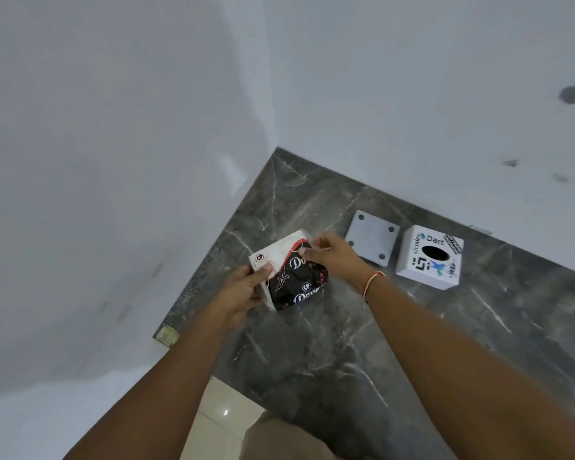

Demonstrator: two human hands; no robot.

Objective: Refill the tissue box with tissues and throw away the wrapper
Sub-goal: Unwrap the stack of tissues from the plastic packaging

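Observation:
A tissue pack [292, 277] in a black, red and white printed wrapper is held just above the dark marble counter [346, 343]. My left hand [243, 290] grips its near left side. My right hand [336, 257] pinches the wrapper's far top edge, where the clear plastic looks pulled up. To the right stands the white cube tissue box [429, 257], covered in stickers, with a dark oval slot on top. Its flat grey base plate [370, 240], with a hole in each corner, lies between the box and my right hand.
White walls meet at the counter's far left corner. The counter's left edge runs diagonally, with pale floor tiles [223, 416] below it. A small yellowish patch [167, 335] sits at the counter's near left corner.

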